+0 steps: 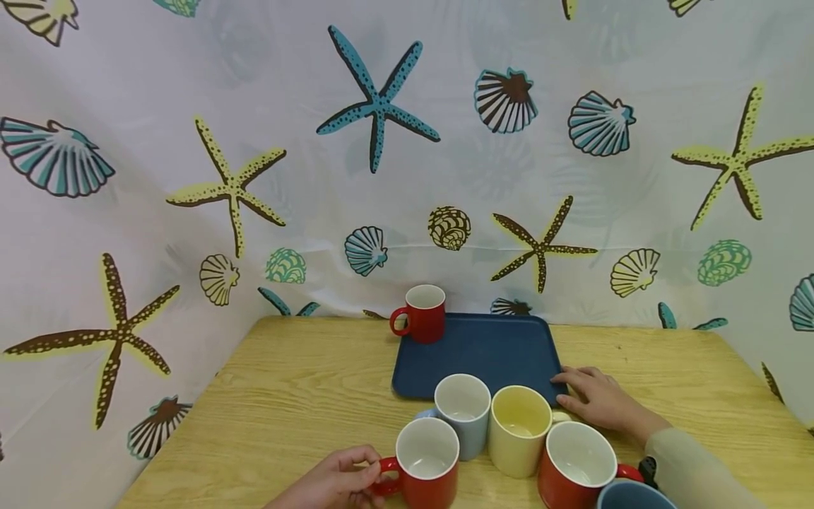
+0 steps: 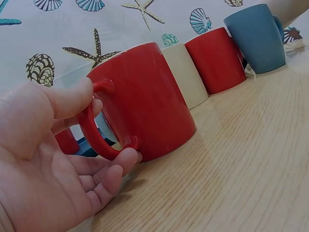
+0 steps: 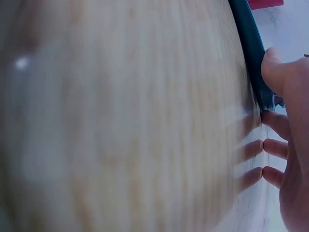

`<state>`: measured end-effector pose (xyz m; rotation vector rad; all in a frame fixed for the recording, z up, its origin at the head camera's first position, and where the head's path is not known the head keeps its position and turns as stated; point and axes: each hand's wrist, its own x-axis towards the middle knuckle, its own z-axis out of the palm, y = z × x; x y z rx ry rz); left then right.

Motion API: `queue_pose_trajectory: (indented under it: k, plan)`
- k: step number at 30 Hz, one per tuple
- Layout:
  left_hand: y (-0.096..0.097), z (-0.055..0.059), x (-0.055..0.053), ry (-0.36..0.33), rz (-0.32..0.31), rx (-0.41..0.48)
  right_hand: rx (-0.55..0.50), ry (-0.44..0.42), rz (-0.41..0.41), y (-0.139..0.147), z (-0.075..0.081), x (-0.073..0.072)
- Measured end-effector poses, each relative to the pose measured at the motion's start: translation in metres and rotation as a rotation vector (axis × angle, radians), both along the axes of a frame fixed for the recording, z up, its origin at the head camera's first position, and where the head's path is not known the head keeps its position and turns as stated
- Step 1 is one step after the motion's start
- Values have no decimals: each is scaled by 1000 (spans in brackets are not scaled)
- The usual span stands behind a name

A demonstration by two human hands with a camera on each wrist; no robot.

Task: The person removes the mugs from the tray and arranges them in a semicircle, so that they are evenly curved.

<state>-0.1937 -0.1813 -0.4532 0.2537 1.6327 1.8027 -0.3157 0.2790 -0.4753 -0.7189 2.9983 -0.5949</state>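
Observation:
My left hand (image 1: 343, 479) pinches the handle of a red mug (image 1: 429, 463) with a white inside. In the left wrist view, the thumb of my left hand (image 2: 53, 145) presses the handle's top and fingers reach round below; the mug (image 2: 142, 104) is upright on the table. My right hand (image 1: 600, 399) rests at the right edge of a blue tray (image 1: 496, 353). The right wrist view has the thumb of my right hand (image 3: 294, 125) against the rim of the tray (image 3: 248, 48), fingertips at its corner and on the table. Another red mug (image 1: 426, 318) stands on the tray's far left corner.
Between my hands stand a light blue mug (image 1: 467, 417), a cream mug (image 1: 518, 431), a red mug (image 1: 569, 470) and a darker blue mug (image 1: 636, 497), packed closely before the tray. The wooden table (image 1: 292, 375) meets a patterned cloth (image 1: 305, 212) at the back and sides.

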Motion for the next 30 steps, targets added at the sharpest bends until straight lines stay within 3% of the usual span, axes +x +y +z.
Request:
queue_pose_trajectory:
  k: [9,30]
  plan:
    - [4,-1,-2,49,16,-30,16,23,29,0,1,-1]
    - [3,-1,-9,53,35,-60,21,89,50,0,-2,0]
